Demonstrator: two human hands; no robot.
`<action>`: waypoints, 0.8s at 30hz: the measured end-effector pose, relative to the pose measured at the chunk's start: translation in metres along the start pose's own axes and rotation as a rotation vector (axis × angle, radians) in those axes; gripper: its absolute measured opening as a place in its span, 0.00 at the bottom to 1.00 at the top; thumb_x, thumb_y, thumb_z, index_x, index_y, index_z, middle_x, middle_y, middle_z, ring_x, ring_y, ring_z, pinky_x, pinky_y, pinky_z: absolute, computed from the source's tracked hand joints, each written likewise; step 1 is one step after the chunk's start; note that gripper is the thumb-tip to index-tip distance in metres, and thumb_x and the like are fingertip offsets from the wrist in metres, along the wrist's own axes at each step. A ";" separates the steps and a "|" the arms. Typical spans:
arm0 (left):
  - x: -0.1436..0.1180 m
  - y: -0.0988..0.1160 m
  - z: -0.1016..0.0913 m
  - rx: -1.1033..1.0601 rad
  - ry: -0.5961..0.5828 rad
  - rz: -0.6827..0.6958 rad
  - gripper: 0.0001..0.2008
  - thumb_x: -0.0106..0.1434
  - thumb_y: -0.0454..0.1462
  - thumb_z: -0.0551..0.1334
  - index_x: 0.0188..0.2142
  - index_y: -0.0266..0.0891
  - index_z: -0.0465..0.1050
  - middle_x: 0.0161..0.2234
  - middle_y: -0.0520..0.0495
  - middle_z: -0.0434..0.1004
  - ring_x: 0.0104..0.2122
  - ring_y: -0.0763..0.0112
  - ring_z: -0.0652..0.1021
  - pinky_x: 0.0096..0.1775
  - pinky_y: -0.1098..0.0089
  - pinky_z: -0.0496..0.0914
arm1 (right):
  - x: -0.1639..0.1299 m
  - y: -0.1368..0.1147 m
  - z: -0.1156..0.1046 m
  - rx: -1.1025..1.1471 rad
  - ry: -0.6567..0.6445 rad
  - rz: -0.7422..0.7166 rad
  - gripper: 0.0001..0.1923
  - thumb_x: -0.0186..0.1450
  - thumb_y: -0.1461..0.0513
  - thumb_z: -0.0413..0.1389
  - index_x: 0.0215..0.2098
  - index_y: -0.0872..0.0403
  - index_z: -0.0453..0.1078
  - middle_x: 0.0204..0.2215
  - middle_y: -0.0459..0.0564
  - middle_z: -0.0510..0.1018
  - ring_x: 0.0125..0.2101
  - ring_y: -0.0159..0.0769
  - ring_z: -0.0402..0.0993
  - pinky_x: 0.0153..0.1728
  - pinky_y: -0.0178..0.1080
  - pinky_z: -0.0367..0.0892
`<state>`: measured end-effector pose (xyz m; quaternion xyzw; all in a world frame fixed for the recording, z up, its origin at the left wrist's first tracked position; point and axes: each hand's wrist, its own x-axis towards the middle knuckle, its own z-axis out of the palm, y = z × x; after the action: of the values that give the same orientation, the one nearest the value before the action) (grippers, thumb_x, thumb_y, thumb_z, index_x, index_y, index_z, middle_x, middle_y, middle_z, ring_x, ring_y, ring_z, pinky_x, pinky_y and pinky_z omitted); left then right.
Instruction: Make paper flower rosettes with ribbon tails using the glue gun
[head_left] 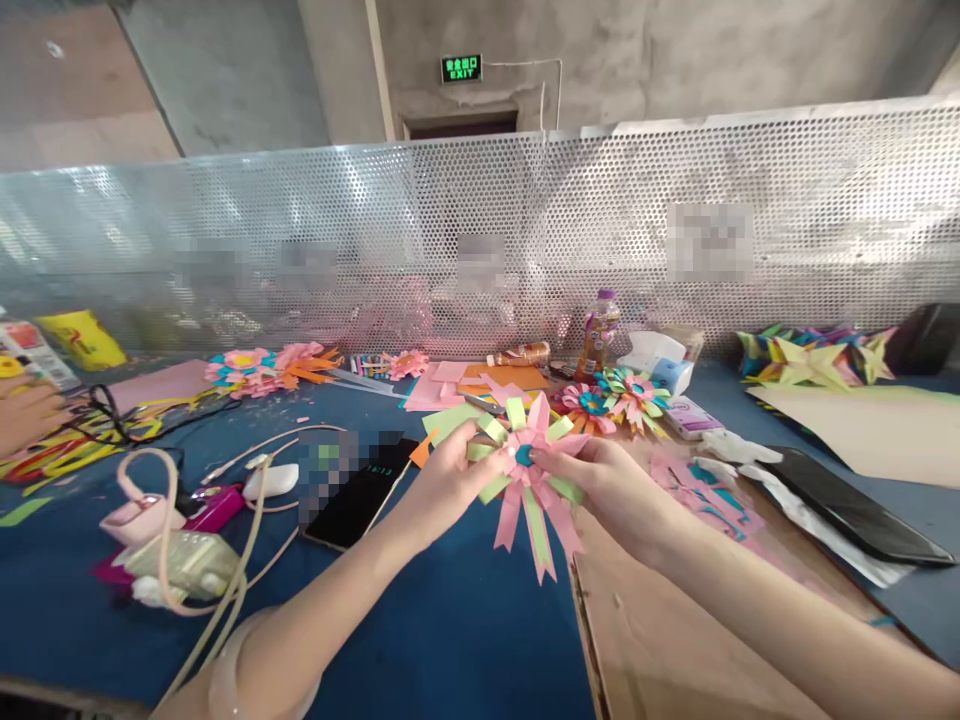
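Note:
Between my two hands I hold up a paper flower [534, 500] made of pink and light green strips, with a blue round centre and notched tails hanging down. My left hand [457, 470] is closed on its left petals, the thumb close to the blue centre. From the right, my right hand [600, 480] pinches it, thumb pressed at the centre's edge. The fingers behind the flower are partly hidden. Just beyond lie finished paper flowers [630, 395] in pink, green and blue, and sheets of pink and orange paper [439, 388].
A phone [360, 495], cables and a white earphone case [271, 481] lie left on the blue table. Right are paper scraps [705, 495], a black phone [847, 500] and a drink bottle [600, 330]. Another person's hand [30, 410] shows far left. A perforated metal screen [337, 220] stands behind.

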<state>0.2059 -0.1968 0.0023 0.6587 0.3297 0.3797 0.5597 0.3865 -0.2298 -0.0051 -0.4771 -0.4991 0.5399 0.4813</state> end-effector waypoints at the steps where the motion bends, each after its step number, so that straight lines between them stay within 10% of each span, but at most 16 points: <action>1: 0.001 -0.001 -0.001 0.012 -0.001 0.002 0.12 0.60 0.42 0.60 0.43 0.43 0.68 0.38 0.48 0.75 0.40 0.65 0.75 0.40 0.68 0.68 | 0.001 0.002 0.000 -0.008 0.003 -0.004 0.14 0.56 0.50 0.61 0.24 0.52 0.72 0.27 0.47 0.77 0.29 0.33 0.69 0.32 0.37 0.59; 15: 0.008 -0.017 -0.004 0.057 0.033 -0.029 0.18 0.56 0.40 0.62 0.46 0.40 0.68 0.41 0.44 0.75 0.42 0.61 0.75 0.42 0.65 0.67 | 0.013 0.017 -0.005 -0.047 -0.080 -0.025 0.16 0.56 0.50 0.60 0.26 0.55 0.74 0.28 0.48 0.76 0.33 0.35 0.69 0.37 0.37 0.60; 20: 0.013 -0.017 -0.012 -0.048 0.127 -0.004 0.14 0.53 0.37 0.64 0.40 0.37 0.70 0.34 0.46 0.75 0.33 0.68 0.76 0.35 0.70 0.68 | 0.012 0.026 -0.004 -0.118 0.206 -0.128 0.23 0.59 0.44 0.52 0.40 0.52 0.69 0.40 0.50 0.73 0.39 0.37 0.69 0.36 0.36 0.63; 24: 0.022 -0.017 -0.025 -0.146 0.306 0.010 0.13 0.49 0.35 0.65 0.36 0.37 0.70 0.30 0.50 0.73 0.29 0.71 0.75 0.31 0.71 0.70 | 0.008 0.043 -0.002 -0.275 0.405 -0.253 0.20 0.58 0.45 0.54 0.33 0.53 0.66 0.30 0.47 0.69 0.30 0.33 0.63 0.32 0.35 0.59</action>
<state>0.1951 -0.1637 -0.0092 0.5526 0.3792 0.5013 0.5474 0.3859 -0.2229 -0.0485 -0.5701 -0.5168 0.2961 0.5658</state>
